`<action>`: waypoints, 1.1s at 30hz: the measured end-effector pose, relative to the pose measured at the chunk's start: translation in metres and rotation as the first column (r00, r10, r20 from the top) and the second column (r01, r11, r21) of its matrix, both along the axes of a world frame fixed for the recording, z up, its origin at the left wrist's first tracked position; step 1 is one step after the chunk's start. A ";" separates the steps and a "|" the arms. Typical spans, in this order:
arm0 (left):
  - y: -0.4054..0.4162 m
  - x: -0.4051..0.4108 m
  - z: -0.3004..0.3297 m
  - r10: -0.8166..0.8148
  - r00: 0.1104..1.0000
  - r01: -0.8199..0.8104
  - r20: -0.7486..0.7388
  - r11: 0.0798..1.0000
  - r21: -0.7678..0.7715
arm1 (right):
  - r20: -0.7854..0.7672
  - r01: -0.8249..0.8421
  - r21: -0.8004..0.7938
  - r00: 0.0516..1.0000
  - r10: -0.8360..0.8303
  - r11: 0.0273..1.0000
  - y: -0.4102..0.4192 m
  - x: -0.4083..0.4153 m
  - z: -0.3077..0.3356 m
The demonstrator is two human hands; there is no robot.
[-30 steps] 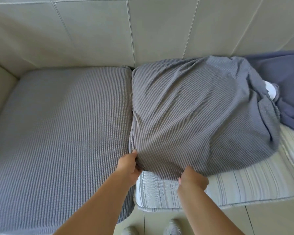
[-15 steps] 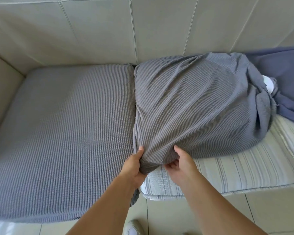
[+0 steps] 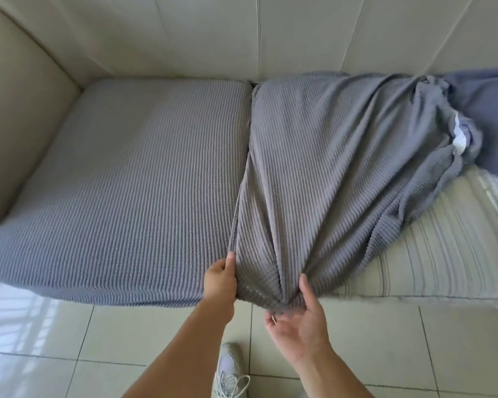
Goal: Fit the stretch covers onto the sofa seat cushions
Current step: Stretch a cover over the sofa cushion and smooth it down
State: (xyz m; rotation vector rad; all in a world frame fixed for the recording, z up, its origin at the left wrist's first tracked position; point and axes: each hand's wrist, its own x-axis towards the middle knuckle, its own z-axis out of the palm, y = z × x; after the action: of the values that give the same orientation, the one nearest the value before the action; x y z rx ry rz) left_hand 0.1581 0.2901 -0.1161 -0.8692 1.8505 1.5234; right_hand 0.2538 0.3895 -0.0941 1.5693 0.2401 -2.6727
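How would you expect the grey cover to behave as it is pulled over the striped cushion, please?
Probably floppy: the grey cover lies in folds. Likely stretchy, as taut ridges run to the left hand and right hand.

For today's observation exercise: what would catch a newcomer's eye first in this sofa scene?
First, the two hands at the front edge: the left hand and right hand gather the grey stretch cover over the front left corner of the striped cushion. Beside it on the left lies an already covered cushion.
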 end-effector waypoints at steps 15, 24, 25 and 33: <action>0.011 0.052 -0.050 0.122 0.989 -0.108 0.088 0.982 -0.152 | 0.020 -0.067 0.095 0.998 0.065 0.993 0.011 0.050 -0.037; 0.016 0.035 -0.106 0.399 0.880 -0.371 0.259 0.916 -0.152 | 0.380 -0.178 0.146 0.918 0.111 0.973 0.016 0.038 -0.098; 0.019 0.032 -0.121 0.387 0.888 -0.370 0.247 0.922 -0.113 | 0.405 -0.198 0.141 0.905 0.126 0.970 0.019 0.033 -0.104; 0.010 0.032 -0.150 0.275 0.917 -0.274 0.289 0.961 -0.044 | 0.303 -0.331 0.220 0.917 0.258 0.918 0.047 0.039 -0.087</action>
State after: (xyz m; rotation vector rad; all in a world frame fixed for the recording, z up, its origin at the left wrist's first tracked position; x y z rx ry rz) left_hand 0.1902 0.2999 -0.2656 -1.3258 1.5649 1.4580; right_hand 0.2924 0.4363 -0.1813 1.7737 0.7882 -2.2394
